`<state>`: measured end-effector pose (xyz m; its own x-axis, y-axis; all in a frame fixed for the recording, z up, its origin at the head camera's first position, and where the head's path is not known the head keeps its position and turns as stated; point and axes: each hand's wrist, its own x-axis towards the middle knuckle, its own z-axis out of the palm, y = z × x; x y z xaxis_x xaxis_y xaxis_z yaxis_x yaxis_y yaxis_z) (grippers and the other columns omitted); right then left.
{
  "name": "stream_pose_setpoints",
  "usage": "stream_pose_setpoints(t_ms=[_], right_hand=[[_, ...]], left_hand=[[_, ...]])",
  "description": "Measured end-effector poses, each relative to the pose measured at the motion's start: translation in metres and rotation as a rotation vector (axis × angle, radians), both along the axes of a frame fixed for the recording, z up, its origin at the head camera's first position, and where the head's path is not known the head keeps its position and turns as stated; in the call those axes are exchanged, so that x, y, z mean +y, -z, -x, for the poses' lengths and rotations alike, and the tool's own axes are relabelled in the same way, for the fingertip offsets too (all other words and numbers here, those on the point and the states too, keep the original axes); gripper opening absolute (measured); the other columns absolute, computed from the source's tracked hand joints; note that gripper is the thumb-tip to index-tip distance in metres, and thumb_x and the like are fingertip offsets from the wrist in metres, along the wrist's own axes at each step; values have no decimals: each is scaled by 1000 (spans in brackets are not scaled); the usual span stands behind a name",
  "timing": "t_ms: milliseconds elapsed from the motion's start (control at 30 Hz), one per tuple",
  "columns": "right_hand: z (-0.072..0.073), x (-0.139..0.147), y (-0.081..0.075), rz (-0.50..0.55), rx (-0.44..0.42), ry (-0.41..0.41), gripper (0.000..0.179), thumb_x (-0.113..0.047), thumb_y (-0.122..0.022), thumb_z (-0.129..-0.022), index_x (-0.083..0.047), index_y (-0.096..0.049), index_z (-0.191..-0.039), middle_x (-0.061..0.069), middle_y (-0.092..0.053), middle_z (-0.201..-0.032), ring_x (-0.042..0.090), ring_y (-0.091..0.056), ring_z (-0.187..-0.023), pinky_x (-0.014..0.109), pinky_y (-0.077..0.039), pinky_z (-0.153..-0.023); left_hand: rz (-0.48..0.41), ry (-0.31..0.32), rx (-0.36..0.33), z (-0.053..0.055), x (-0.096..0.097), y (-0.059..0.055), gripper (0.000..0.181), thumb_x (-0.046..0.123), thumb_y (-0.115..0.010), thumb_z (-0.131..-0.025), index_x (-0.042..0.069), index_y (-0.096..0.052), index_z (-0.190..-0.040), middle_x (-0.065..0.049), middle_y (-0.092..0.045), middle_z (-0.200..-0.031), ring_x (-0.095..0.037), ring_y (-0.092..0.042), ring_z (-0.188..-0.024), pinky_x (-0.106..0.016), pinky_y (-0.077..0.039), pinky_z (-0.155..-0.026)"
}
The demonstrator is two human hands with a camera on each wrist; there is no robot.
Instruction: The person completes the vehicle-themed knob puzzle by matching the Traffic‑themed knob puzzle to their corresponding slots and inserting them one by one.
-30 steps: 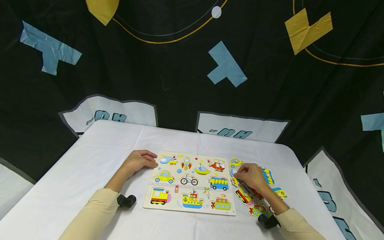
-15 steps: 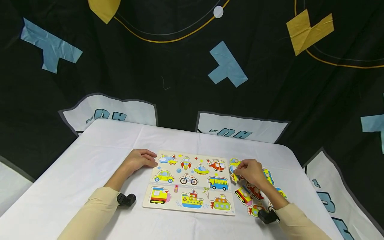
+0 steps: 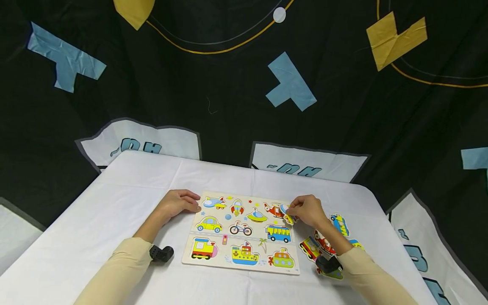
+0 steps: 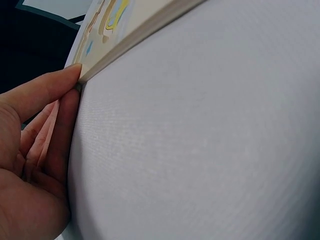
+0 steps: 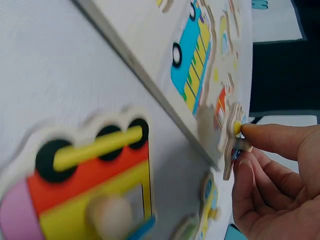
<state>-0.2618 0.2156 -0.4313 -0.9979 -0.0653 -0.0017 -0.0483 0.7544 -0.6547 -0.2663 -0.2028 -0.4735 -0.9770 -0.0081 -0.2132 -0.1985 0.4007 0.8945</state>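
A wooden vehicle puzzle board (image 3: 244, 214) lies flat on the white table. My left hand (image 3: 177, 204) rests at its left edge, and in the left wrist view the straight fingers (image 4: 62, 82) touch the corner. My right hand (image 3: 309, 210) pinches the knob of a blue, white and yellow puzzle piece (image 3: 285, 214), held over the board's upper right, beside the printed helicopter. In the right wrist view this knobbed puzzle piece (image 5: 232, 132) is seen edge-on between thumb and fingers, its picture mostly hidden.
Right of the board lie several loose knobbed pieces: a bus piece (image 3: 339, 224), a train piece (image 3: 310, 248), a helicopter piece (image 3: 324, 242) and a green submarine piece (image 3: 332, 274). My right forearm and wrist camera (image 3: 328, 264) cover part of this pile.
My right hand has lifted the blue, white and yellow puzzle piece from the pile and moved it left, over the board's right edge. The left hand stays at the board's left edge.
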Motion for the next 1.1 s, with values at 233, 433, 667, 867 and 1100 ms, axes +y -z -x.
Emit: stream_pose_setpoints(t_ms=[233, 433, 667, 867, 1100], right_hand=[[7, -20, 3, 33, 13, -17, 11, -14, -83, -81, -7, -74, -80, 1, -69, -68, 16, -57, -63, 29, -45, -61], [15, -38, -1, 46, 12, -18, 11, -16, -84, -79, -9, -75, -80, 0, -69, -69, 16, -58, -65, 28, -46, -58], [24, -63, -3, 53, -4, -8, 11, -19, -85, -80, -12, -77, -83, -1, -72, -75, 17, -60, -73, 28, -45, -63], [30, -82, -3, 86, -21, -32, 10, -19, -86, -79, -13, -79, -82, -2, -74, -75, 16, -62, -75, 30, -46, -68], [35, -105, -8, 105, -15, -83, 8, -19, -84, -81, -13, -79, -83, -2, -75, -80, 16, -64, -80, 30, -49, -73]], left_hand=[[-12, 2, 6, -1, 1, -1, 44, 15, -87, -76, 4, -71, -116, -2, -78, -87, -13, -70, -83, -25, -50, -78], [-10, 2, 3, -2, 2, -2, 43, 14, -86, -76, 4, -71, -115, -2, -78, -86, -13, -70, -82, -25, -49, -78], [-8, -1, 9, -3, 0, -3, 44, 15, -86, -76, 4, -71, -116, -1, -77, -84, -13, -70, -81, -25, -49, -78], [-1, -1, 2, -3, 1, -3, 45, 17, -87, -77, 4, -71, -117, 0, -77, -84, -13, -70, -82, -25, -48, -79], [9, -4, -3, -3, 2, -4, 45, 18, -87, -77, 5, -71, -117, -1, -78, -86, -13, -70, -83, -29, -48, -83]])
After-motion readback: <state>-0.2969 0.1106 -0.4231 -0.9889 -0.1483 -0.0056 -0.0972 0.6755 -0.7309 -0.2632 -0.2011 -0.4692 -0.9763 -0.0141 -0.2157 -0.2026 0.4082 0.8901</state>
